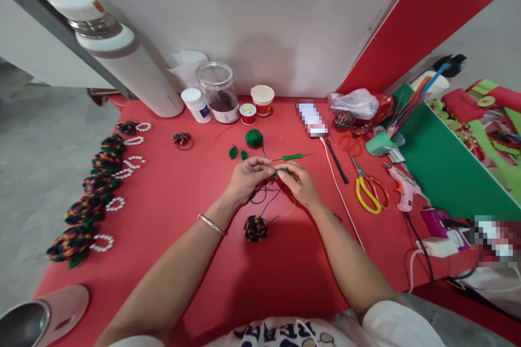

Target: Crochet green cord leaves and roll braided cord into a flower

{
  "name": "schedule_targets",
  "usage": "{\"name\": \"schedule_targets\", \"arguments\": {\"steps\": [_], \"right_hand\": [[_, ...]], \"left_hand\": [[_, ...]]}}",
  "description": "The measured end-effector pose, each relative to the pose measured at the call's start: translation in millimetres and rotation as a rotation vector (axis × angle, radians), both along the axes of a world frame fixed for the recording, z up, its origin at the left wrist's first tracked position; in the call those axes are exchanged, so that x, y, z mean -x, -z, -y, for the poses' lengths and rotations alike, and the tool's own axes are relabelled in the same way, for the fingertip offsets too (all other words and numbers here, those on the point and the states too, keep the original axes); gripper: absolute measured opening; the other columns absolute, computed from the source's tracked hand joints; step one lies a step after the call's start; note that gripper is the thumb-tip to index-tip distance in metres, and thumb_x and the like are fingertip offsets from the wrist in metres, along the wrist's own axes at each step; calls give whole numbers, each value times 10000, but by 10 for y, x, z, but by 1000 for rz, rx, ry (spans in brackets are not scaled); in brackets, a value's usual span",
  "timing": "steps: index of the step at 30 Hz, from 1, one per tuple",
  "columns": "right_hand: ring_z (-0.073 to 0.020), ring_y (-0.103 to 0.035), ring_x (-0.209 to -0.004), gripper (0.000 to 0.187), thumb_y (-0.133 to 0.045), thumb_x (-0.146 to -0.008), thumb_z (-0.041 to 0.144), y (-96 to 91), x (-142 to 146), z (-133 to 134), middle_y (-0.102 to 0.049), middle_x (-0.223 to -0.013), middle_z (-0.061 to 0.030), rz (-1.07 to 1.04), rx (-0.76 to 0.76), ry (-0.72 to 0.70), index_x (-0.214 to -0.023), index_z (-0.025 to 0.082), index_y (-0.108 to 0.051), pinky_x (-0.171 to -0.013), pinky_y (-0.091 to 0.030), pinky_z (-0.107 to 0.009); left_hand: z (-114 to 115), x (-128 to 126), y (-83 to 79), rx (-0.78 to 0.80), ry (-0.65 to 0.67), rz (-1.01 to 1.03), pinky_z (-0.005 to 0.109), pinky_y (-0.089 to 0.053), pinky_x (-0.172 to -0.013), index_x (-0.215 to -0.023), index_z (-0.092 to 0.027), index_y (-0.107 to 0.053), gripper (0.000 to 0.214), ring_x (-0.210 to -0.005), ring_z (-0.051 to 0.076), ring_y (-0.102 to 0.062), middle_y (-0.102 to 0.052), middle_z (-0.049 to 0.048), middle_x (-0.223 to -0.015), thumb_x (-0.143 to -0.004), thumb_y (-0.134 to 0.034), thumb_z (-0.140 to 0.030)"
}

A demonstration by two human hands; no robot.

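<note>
My left hand and my right hand meet over the middle of the red table. Between the fingertips of both, pinched, is a small green crocheted piece, mostly hidden by the fingers. Just beyond lies a crochet hook with a green handle. A ball of green yarn sits behind my left hand, a strand running from it towards my fingers. Two green crocheted leaves rest to its left. Nearer to me is a dark multicoloured yarn pompom, with loose strands reaching up to my hands.
Along the left edge lie several multicoloured yarn pieces with pearl bead loops. A tall white bottle, a clear jar and a paper cup stand behind. To the right are a phone, yellow-handled scissors and a glue gun.
</note>
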State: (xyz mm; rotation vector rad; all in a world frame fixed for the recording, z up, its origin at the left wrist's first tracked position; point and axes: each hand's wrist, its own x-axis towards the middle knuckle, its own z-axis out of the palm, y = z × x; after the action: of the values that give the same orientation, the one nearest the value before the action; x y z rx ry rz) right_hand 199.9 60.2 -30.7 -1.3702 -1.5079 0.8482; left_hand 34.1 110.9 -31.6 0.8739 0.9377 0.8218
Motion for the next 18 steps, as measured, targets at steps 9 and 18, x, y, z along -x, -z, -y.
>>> {"name": "schedule_targets", "arguments": {"steps": [9, 18], "right_hand": [[-188, -683, -783, 159, -630, -897, 327, 121, 11, -42, -748, -829, -37, -59, -22, 87, -845, 221, -736, -758, -553, -317], [-193, -674, -782, 167, -642, -879, 341, 114, -2, -35, -735, -820, -37, -134, -12, 80, -831, 217, -743, -761, -546, -321]], "left_hand": [[15, -10, -22, -17, 3, 25, 174, -201, -337, -874, -152, -643, 437, -348, 26, -334, -604, -30, -567, -659, -847, -474], [36, 11, -103, -140, 162, -209, 207, -214, -386, -744, -136, -720, 383, -398, 46, -340, -512, -35, -499, -644, -849, -483]]}}
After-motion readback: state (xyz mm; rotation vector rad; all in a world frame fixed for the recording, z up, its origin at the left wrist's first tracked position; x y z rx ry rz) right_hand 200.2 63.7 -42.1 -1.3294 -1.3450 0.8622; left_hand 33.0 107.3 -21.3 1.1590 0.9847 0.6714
